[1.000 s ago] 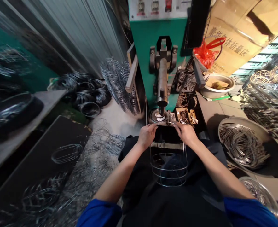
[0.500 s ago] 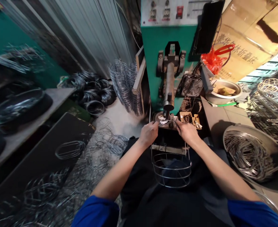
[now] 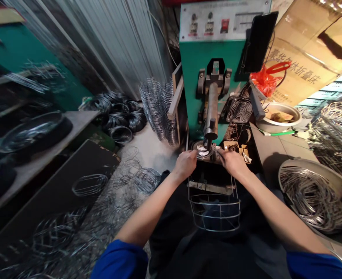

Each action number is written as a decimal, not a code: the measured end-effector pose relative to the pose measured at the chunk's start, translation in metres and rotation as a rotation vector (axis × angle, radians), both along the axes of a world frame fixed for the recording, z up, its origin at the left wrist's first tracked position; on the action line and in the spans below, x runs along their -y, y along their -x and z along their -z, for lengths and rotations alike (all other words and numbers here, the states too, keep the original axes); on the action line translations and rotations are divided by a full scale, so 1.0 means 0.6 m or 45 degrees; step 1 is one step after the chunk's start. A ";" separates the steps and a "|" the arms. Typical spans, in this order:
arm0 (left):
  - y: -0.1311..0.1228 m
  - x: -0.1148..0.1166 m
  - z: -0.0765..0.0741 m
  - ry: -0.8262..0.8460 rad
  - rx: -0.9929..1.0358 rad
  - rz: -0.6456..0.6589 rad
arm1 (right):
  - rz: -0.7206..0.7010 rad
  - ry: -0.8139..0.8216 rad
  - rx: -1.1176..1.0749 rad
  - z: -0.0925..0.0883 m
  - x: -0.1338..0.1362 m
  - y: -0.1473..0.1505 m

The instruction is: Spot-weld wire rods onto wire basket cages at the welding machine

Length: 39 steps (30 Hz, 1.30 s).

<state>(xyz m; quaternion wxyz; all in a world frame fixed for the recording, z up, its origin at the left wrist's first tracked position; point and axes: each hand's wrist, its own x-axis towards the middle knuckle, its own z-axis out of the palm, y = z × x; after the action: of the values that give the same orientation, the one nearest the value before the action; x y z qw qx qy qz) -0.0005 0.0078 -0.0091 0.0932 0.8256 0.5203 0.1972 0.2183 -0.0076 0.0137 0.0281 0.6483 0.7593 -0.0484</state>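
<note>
A wire basket frame (image 3: 215, 213) of thin metal rods hangs below my hands, over my lap. My left hand (image 3: 186, 164) is closed on the upper left part of the frame, beside the welding machine's lower electrode. My right hand (image 3: 233, 162) is closed at the upper right of the frame; a thin tool or rod seems to point from its fingers, too small to make out. Between the hands, the round upper electrode arm (image 3: 211, 112) of the green welding machine (image 3: 196, 93) comes down to the wire. The exact contact there is hidden.
Stacked wire rings (image 3: 156, 108) stand left of the machine. Loose wires and a wire coil (image 3: 147, 179) lie on the floor. At the right are a basin of bent wires (image 3: 310, 197), a pale bowl (image 3: 280, 116) and a cardboard box (image 3: 301, 58). A dark board (image 3: 60, 209) leans at left.
The whole view has shifted slightly, with the scene lower and further right in the picture. Both hands keep their grip at the electrodes, and the frame hangs as before.
</note>
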 end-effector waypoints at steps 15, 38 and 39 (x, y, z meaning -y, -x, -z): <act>-0.001 0.000 0.021 -0.040 0.065 0.012 | -0.013 -0.060 -0.017 0.008 -0.004 -0.003; -0.011 0.008 0.015 0.001 0.146 -0.051 | 0.260 0.246 -1.453 0.051 0.021 -0.050; -0.014 0.007 0.015 0.001 0.156 -0.057 | 0.277 0.237 -1.500 0.054 0.022 -0.048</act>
<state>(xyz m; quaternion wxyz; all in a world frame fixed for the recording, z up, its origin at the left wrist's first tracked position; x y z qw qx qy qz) 0.0077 0.0035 -0.0184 0.1207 0.8001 0.5320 0.2494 0.2474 -0.0207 -0.0188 -0.3456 0.5812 0.5690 -0.4680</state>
